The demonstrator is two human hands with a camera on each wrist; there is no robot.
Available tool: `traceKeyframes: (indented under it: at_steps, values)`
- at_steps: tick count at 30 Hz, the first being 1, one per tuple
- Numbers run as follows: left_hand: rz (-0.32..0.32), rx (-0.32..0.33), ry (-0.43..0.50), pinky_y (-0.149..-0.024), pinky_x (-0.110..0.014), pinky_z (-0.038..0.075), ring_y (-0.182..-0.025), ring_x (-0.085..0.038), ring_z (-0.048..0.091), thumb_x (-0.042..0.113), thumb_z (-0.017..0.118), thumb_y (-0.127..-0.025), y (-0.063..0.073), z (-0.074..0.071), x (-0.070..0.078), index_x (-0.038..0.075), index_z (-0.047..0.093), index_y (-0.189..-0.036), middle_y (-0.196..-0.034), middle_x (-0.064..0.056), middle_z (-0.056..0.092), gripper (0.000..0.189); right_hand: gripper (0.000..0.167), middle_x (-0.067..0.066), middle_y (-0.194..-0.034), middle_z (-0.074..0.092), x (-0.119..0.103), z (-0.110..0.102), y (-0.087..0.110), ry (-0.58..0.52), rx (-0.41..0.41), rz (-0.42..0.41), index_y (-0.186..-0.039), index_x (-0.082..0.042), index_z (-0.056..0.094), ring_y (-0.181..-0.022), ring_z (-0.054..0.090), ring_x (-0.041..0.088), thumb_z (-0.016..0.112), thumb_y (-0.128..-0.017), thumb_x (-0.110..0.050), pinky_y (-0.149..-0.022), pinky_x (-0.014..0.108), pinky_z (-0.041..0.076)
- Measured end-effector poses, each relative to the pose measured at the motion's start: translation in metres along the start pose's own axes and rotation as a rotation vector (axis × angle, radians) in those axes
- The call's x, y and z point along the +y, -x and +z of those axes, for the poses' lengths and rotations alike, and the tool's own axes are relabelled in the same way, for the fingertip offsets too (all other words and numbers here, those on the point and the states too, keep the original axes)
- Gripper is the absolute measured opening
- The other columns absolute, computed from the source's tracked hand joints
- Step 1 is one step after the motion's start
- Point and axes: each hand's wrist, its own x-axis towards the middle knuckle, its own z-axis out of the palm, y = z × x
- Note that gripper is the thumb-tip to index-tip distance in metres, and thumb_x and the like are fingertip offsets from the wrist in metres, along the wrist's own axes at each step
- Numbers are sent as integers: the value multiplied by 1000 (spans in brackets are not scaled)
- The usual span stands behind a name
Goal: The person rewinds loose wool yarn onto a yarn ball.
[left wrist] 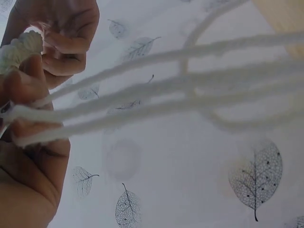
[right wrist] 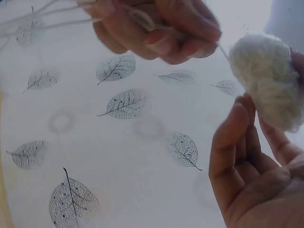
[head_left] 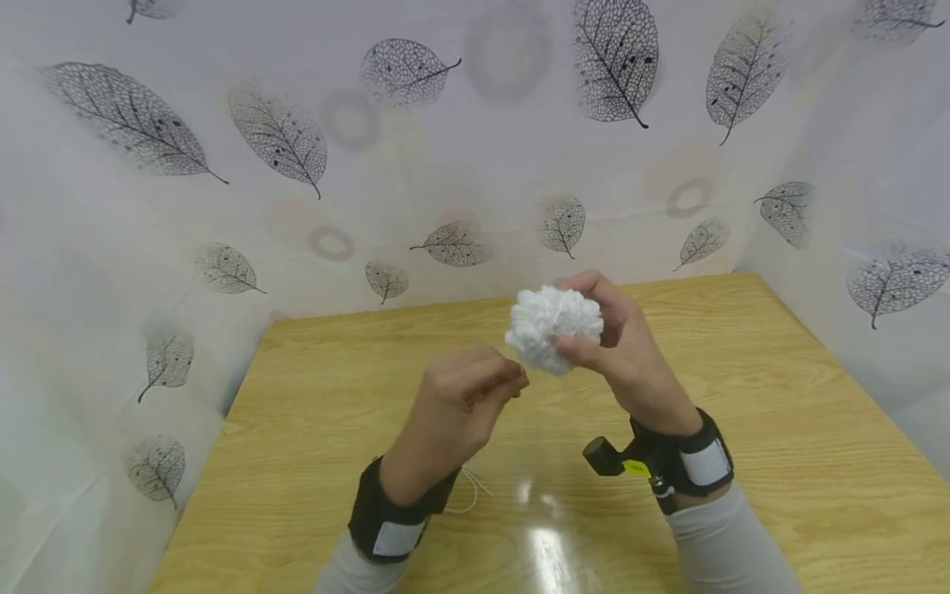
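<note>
Centrally, in the head view, the right hand [head_left: 638,363] grips a white yarn bundle [head_left: 547,318] over the desk [head_left: 312,412], with room toward both side edges. The left wrist view shows strands [left wrist: 142,90] trailing from the left hand [left wrist: 33,180]; only the right wrist view shows that hand's pinched thread [right wrist: 223,51] reaching the bundle.

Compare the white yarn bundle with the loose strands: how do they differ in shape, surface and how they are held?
The yarn bundle is thick and rounded; the loose strands are long and thin. The yarn bundle is lumpy, while the loose strands look more even. The right grip holds the yarn bundle; the loose strands trail from the left grip. Both are white.
</note>
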Motion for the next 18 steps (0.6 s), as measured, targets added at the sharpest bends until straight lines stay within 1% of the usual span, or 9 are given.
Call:
traceKeyframes:
  at_steps: [2, 5, 8, 11, 15, 18]
  values:
    - [-14, -27, -1, -57, -15, 46, -63, -7, 54, -8, 74, -89, 1, 1, 3, 4, 73, -89, -80, -2, 69, 12, 34, 14, -113, 61, 0, 2, 0, 18, 47, -17, -120, -13, 60, -94, 61, 21, 72, -90, -3, -73, 31, 59]
    - [-27, -47, -9, -57, -14, 44, -63, -5, 52, -6, 73, -90, 1, 2, 7, 5, 73, -90, -81, -1, 69, 10, 37, 16, -113, 61, 1, 5, -2, 51, 102, -38, -120, -12, 61, -93, 63, 23, 69, -88, 5, -72, 32, 60]
    - [-33, -53, 5, -57, -14, 44, -64, -5, 51, -5, 73, -91, 1, 3, 9, 5, 73, -90, -81, -1, 69, 10, 37, 18, -111, 62, 3, 7, -4, 88, 132, -51, -118, -9, 61, -91, 64, 24, 69, -86, 8, -69, 33, 61]
    - [-28, -59, 30, -57, -14, 44, -64, -5, 51, -5, 73, -91, 0, 4, 9, 5, 73, -90, -81, -1, 69, 10, 36, 16, -109, 64, 6, 8, -6, 168, 153, -68, -115, -5, 61, -88, 65, 23, 72, -83, 8, -68, 32, 60]
    - [-30, -40, 51, -54, -14, 42, -61, -5, 49, -8, 71, -91, 0, 1, 9, 4, 71, -89, -79, -2, 67, 12, 35, 11, -106, 66, 9, 8, -7, 327, 142, -82, -109, -2, 60, -88, 65, 23, 78, -80, 6, -74, 31, 57]
    - [-27, 7, 52, -51, -14, 40, -57, -6, 46, -10, 70, -90, 0, -4, 8, 4, 70, -89, -76, -3, 66, 14, 35, 8, -105, 66, 10, 7, -7, 417, 74, -56, -108, -4, 60, -88, 66, 24, 82, -81, 2, -77, 33, 57]
